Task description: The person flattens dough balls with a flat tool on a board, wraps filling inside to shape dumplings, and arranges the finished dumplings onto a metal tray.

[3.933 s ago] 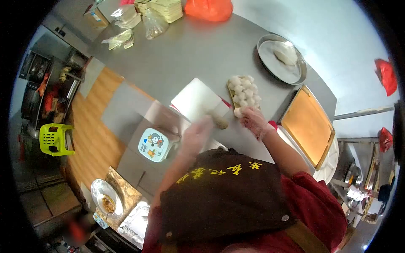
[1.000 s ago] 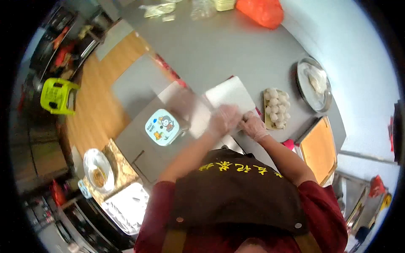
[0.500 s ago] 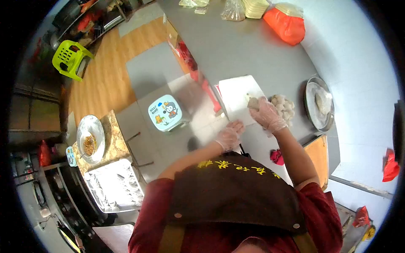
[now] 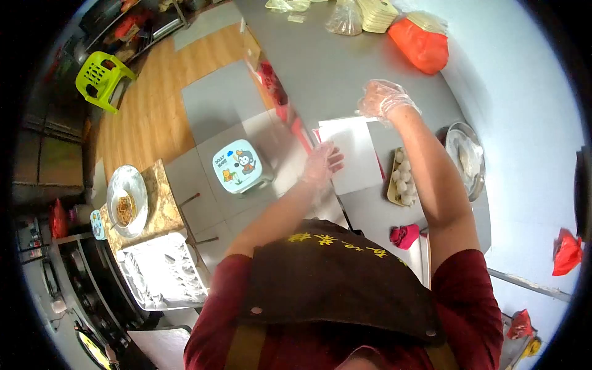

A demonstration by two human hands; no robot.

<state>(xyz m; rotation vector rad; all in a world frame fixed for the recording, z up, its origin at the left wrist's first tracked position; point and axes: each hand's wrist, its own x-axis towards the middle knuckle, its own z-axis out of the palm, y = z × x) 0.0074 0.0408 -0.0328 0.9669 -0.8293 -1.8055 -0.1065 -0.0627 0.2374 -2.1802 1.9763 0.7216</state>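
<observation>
My left hand (image 4: 322,164), in a clear plastic glove, is over the table edge beside the white board (image 4: 353,157), its fingers apart and holding nothing. My right hand (image 4: 383,100), gloved too, is beyond the far edge of the board, its fingers bent together; whatever they hold, if anything, is too small to make out. Several white balls (image 4: 404,185) sit in a yellowish tray (image 4: 393,193) right of the board, partly hidden by my right forearm. A crumpled dark pink cloth (image 4: 404,236) lies nearer my body.
At right stands a round metal pan (image 4: 457,139) with a plastic-wrapped white lump. An orange-red bag (image 4: 422,48) and stacked trays (image 4: 375,15) are at the back. A lidded stool (image 4: 238,166), a metal bowl (image 4: 141,200), a white tray (image 4: 161,271) and a green chair (image 4: 102,77) are left.
My right hand has moved from the near right of the board to past its far edge. My left hand has risen slightly and spread its fingers. The greyish lump seen on the board is gone from there.
</observation>
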